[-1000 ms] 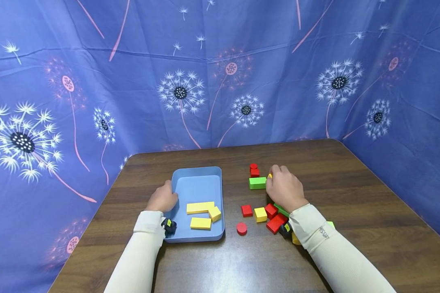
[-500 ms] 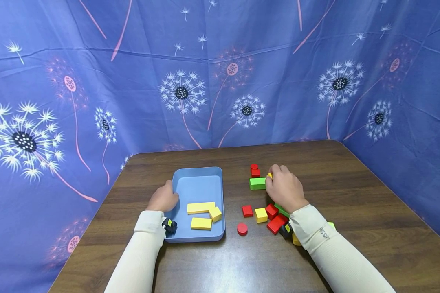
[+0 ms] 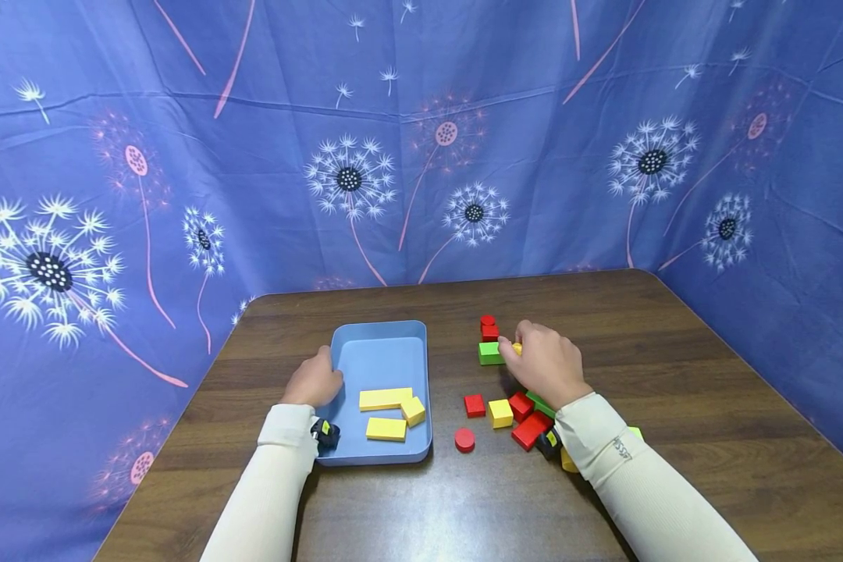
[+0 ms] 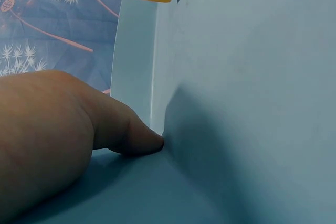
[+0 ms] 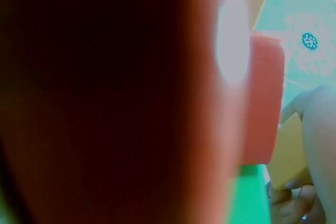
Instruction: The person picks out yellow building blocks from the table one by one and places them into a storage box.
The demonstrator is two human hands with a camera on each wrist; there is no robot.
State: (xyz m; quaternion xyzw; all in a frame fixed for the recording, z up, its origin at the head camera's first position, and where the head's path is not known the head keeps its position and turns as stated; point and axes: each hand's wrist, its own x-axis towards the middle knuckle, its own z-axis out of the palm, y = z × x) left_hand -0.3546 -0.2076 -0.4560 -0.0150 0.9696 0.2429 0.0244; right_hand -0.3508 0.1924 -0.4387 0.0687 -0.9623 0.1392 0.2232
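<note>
My left hand [image 3: 314,378] grips the left wall of a blue plastic tray [image 3: 375,359], its thumb inside, as the left wrist view shows. Several yellow blocks [image 3: 385,399] lie in the tray's near half. Over on the right, my right hand [image 3: 548,363] holds a yellow block [image 3: 517,348], mostly hidden by the fingers. The right wrist view shows this yellow block [image 5: 289,153] between thumb and fingers, with a large blurred shape covering its left side. A green block [image 3: 490,353] lies just left of the right hand's thumb.
Behind the green block are a red block [image 3: 489,333] and a small red cylinder [image 3: 488,321]. Nearer lie a red disc [image 3: 464,439], a red block [image 3: 474,405], a yellow cube [image 3: 500,414] and more blocks partly under the right forearm. A patterned blue cloth [image 3: 421,156] hangs behind the table [image 3: 386,515].
My right hand has shifted slightly down, and its thumb now reaches further left, over the green block's right end. The left hand and the tray stay in place.
</note>
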